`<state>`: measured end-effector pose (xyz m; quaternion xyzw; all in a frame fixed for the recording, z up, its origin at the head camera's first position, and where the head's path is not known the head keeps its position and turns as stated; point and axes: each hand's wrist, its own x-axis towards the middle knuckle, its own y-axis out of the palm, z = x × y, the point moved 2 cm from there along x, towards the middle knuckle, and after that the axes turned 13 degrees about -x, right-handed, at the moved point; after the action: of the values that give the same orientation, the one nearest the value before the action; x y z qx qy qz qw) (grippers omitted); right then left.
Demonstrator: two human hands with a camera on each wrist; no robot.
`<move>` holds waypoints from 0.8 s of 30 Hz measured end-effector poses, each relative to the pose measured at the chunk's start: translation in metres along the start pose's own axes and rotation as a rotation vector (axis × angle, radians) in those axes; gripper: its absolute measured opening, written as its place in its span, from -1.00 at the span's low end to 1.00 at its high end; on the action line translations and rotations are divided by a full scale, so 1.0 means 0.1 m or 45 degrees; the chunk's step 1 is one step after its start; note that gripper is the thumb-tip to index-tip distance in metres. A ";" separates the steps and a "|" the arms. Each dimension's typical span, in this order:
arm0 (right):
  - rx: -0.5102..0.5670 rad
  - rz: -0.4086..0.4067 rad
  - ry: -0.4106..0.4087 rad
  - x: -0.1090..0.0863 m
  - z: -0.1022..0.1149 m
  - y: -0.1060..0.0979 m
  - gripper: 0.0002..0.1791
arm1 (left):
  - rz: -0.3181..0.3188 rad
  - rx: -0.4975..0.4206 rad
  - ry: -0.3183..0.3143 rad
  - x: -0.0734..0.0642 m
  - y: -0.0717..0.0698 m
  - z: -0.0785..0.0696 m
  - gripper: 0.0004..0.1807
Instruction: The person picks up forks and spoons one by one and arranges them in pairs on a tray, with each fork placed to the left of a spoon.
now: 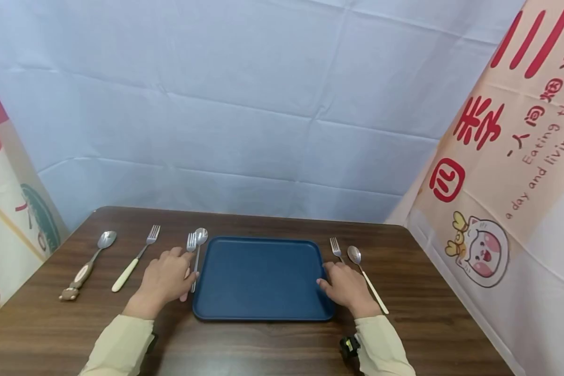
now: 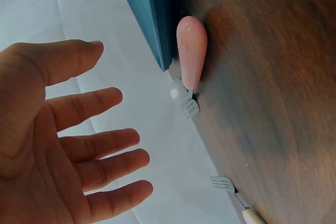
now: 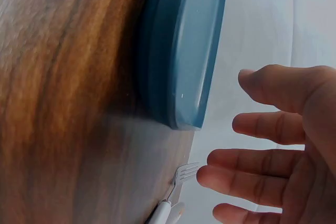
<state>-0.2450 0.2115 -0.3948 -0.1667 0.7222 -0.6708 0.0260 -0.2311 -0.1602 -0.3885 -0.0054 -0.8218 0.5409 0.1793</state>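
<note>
A dark blue rectangular tray (image 1: pixel 263 279) lies between the two hands. My left hand (image 1: pixel 166 277) hovers left of it, fingers spread and holding nothing. Below that hand lies a fork with a pink handle (image 2: pixel 192 51), partly hidden in the head view, and a spoon (image 1: pixel 201 236) is beside it at the tray's left edge. Over on the right, my right hand (image 1: pixel 348 287) is held near the tray's right rim with loose, extended fingers and an empty palm. A fork with a white handle (image 3: pixel 167 209) is partly covered by this hand in the head view; a white-handled spoon (image 1: pixel 375 292) lies alongside.
Farther left on the wooden table (image 1: pixel 244 350) are a fork with a pale green handle (image 1: pixel 126 275) and a spoon with a brown bear-shaped handle end (image 1: pixel 82 274). A white cloth (image 1: pixel 244 104) hangs behind, and a printed cloth (image 1: pixel 498 209) hangs at the right.
</note>
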 end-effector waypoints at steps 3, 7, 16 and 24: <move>0.020 0.019 0.005 0.00 0.00 0.01 -0.51 | -0.001 -0.009 0.002 -0.01 0.00 0.02 -0.56; 0.057 0.064 0.021 -0.01 -0.01 0.00 -0.51 | -0.001 -0.025 -0.001 -0.03 0.00 0.05 -0.58; 0.184 0.261 0.039 -0.05 0.01 0.02 -0.51 | 0.023 -0.019 -0.039 -0.09 -0.02 0.20 -0.67; 0.245 0.317 0.026 -0.06 0.04 0.05 -0.72 | 0.114 -0.044 -0.126 -0.15 -0.06 0.41 -0.60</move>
<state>-0.2394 0.2091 -0.4015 -0.0657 0.6699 -0.7302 0.1173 -0.2282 -0.2024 -0.4024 -0.0187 -0.8377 0.5337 0.1140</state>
